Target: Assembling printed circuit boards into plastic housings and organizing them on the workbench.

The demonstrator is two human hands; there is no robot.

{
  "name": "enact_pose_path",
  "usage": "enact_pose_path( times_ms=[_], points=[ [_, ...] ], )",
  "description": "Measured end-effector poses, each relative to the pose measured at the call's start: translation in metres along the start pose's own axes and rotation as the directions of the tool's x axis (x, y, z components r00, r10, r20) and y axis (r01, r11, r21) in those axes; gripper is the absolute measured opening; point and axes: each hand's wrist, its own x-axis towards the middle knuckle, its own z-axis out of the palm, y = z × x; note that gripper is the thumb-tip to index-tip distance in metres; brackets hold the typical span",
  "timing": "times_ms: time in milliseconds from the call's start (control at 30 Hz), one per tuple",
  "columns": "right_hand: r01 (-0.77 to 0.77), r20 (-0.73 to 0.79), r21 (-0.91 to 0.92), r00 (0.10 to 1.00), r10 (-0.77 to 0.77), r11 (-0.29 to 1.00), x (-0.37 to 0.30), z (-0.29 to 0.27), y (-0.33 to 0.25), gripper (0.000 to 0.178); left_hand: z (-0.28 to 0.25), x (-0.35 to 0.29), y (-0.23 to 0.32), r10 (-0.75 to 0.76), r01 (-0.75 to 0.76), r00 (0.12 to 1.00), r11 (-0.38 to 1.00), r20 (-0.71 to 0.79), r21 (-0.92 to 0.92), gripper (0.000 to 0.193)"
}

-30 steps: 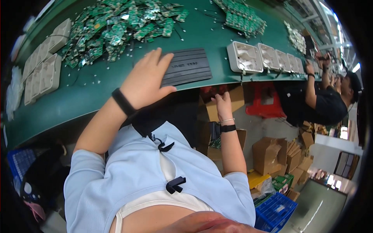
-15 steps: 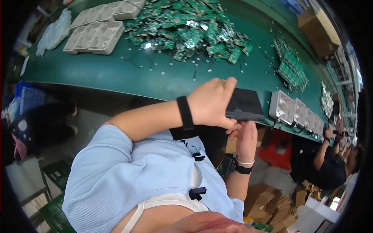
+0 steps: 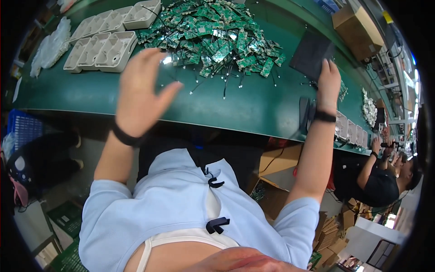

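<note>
I watched the left hand (image 3: 140, 93) spread wide, empty. The right hand (image 3: 329, 84) gripped a black panel (image 3: 311, 54) cornerwise; keeping it level seemed wise.

Overhead-bright light sheens my green surface (image 3: 199, 106); circuit boards (image 3: 222, 50) glint, my left grip (image 3: 141, 93) is blurred, and fisheye curvature bends the dark-rimmed edges.

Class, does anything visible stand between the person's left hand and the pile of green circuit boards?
Nothing visible does: the open left hand is near the front left of the pile. Thin black leads trail from its front; the dark panel is farther right.
</note>
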Motion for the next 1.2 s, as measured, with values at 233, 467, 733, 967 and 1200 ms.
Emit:
enact_pose_path(
  times_ms=[233,467,733,967,1200],
  points=[
    [-0.083,0.063,-0.324,0.992,0.109,0.942,0.117,0.073,0.063,0.040,-0.039,-0.044,-0.121,-0.162,0.142,0.987,0.900,0.014,0.413,0.058],
    [-0.057,0.221,-0.514,0.955,0.197,0.856,0.151,0.110,0.111,0.038,-0.044,-0.035,-0.142,-0.282,0.157,0.941,0.855,0.190,0.494,0.044],
    [0.095,0.362,-0.251,0.932,0.002,0.963,0.086,0.104,-0.002,0.043,-0.033,-0.027,-0.152,-0.331,0.229,0.937,0.824,0.112,0.519,0.023],
    [-0.023,0.695,0.024,0.719,0.000,0.999,0.052,0.100,-0.039,0.028,-0.025,-0.023,-0.144,-0.271,0.264,0.962,0.899,-0.027,0.350,0.023],
    [-0.475,0.562,0.647,0.826,0.048,0.597,0.022,0.044,-0.055,0.027,-0.033,-0.039,-0.153,-0.268,0.279,0.960,0.925,-0.076,0.259,0.022]
  ],
)
